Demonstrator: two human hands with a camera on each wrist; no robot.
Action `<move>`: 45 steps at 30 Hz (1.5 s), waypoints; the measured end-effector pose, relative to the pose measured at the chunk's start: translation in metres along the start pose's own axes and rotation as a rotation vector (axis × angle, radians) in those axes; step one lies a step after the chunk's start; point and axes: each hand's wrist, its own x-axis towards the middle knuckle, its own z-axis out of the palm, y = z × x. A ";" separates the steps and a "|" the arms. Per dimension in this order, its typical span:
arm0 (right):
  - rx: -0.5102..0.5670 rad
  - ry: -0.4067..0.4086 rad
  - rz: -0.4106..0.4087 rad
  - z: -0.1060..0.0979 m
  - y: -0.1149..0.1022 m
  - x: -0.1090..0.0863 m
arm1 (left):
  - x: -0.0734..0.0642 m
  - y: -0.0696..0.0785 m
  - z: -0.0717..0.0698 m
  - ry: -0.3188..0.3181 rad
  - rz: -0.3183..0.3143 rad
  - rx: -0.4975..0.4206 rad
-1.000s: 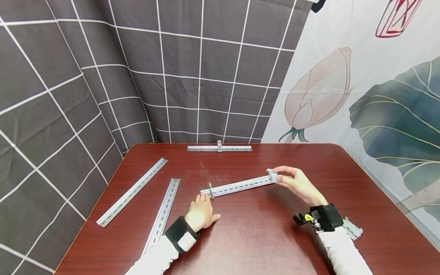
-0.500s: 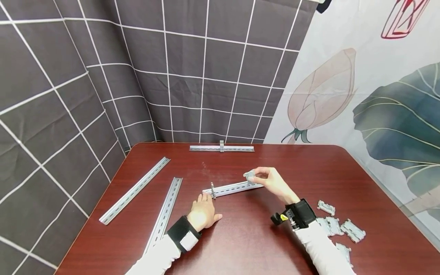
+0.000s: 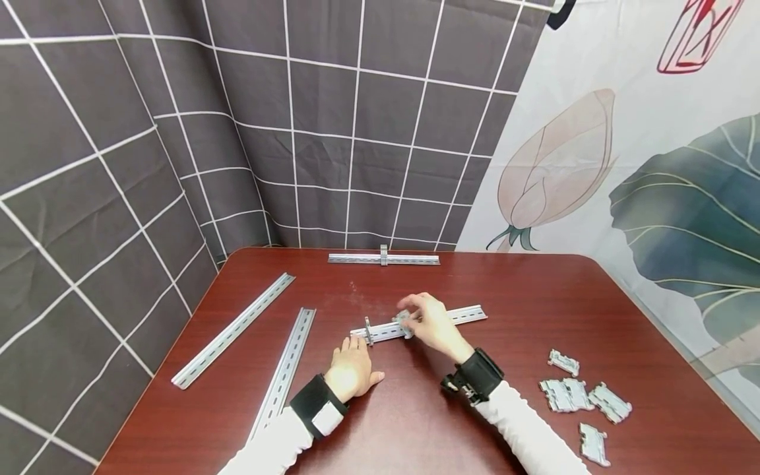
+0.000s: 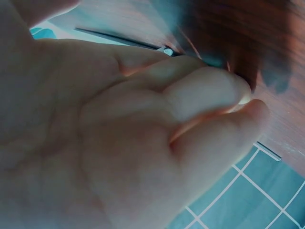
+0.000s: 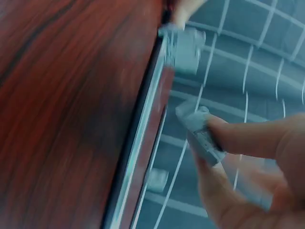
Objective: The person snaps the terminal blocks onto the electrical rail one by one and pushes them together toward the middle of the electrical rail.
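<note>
A slotted metal DIN rail (image 3: 469,315) lies at a slight slant across the middle of the table. A grey terminal block (image 3: 369,331) stands upright on its left part. My left hand (image 3: 350,369) rests palm down with straight fingers touching the rail's left end. Over the rail, my right hand (image 3: 436,326) pinches another grey terminal block (image 5: 202,136) between thumb and finger. In the right wrist view this block appears tilted and apart from the rail (image 5: 143,138); the mounted block (image 5: 186,50) shows beyond it. The left wrist view is mostly filled by the left palm (image 4: 128,124).
Several loose terminal blocks (image 3: 594,443) lie at the table's right. Two more rails (image 3: 234,330) slant on the left, one partly under the left sleeve. At the back edge lies a rail (image 3: 410,260) bearing one block (image 3: 383,254). A grid-patterned curtain (image 3: 320,165) hangs behind.
My right hand has moved left along the rail with the terminal block, from its right end to near the mounted block. The loose blocks have come into view. The left hand stays put.
</note>
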 end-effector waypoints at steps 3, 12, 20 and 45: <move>-0.067 0.053 0.035 0.013 -0.013 0.001 | -0.001 0.000 0.001 -0.003 -0.004 -0.003; -0.346 0.035 0.123 0.031 -0.030 0.004 | 0.001 0.002 0.001 -0.007 -0.014 0.013; -0.374 -0.023 0.110 0.037 -0.026 0.006 | 0.001 0.002 0.001 -0.004 -0.016 0.013; -0.418 -0.236 0.229 0.038 -0.034 0.035 | -0.001 0.002 0.000 0.030 -0.015 0.005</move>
